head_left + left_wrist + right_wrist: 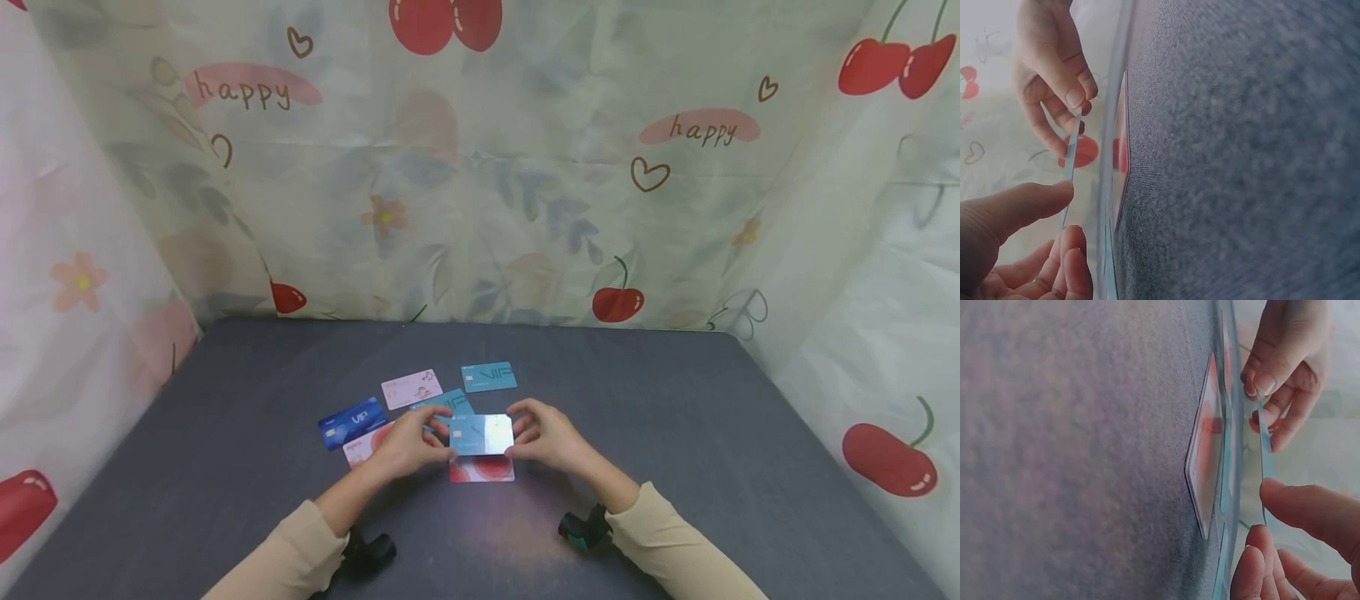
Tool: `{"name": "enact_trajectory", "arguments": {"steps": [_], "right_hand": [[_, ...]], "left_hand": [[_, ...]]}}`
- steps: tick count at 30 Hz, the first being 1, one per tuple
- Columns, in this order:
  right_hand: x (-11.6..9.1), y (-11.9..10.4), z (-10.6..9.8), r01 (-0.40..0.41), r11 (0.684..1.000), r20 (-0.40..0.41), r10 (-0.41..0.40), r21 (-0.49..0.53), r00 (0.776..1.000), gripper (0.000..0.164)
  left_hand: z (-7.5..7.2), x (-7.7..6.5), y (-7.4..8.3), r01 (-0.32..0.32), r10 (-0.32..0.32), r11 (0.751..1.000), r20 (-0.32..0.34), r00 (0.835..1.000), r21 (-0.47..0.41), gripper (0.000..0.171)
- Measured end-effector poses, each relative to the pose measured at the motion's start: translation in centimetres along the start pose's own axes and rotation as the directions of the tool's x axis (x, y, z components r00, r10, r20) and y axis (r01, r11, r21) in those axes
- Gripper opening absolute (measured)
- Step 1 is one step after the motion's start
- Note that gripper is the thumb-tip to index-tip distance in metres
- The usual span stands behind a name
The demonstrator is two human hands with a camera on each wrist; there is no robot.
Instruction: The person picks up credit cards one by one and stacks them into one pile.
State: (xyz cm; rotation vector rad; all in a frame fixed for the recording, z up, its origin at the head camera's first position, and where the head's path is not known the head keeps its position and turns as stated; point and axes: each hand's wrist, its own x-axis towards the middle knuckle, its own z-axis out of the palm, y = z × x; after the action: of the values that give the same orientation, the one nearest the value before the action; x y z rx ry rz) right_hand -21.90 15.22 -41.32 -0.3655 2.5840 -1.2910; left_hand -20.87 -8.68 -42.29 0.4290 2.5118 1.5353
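A light blue card is held up level above the table between two hands. The left hand pinches its left edge between thumb and fingers, and the right hand pinches the right edge likewise. Seen edge-on in the left wrist view, the blue card is thin and apart from the table. Below it lies a red-and-white card, partly covered by the held one in the head view. In the right wrist view this red-and-white card shows more than one edge line, perhaps a stack.
Left of and behind the hands lie a teal VIP card, a second teal VIP card, a pale pink card, a blue VIP card and a red-and-white card. A printed curtain surrounds the dark grey table.
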Motion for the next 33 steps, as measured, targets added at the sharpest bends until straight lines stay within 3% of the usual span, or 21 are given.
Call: {"name": "enact_trajectory", "arguments": {"steps": [12, 33], "right_hand": [[-0.27, 0.38, 0.29, 0.015, 1.0, 0.026, -0.016, 0.01, 1.0, 0.053], [-0.77, 0.57, 0.81, 0.006, 1.0, 0.042, -0.006, -0.012, 0.999, 0.055]], "left_hand": [[-0.06, -0.35, -0.17, -0.013, 0.012, 1.0, 0.03, 0.999, 0.009, 0.053], [0.08, -0.75, -0.36, 0.025, -0.028, 0.999, 0.066, 0.997, 0.048, 0.053]]}}
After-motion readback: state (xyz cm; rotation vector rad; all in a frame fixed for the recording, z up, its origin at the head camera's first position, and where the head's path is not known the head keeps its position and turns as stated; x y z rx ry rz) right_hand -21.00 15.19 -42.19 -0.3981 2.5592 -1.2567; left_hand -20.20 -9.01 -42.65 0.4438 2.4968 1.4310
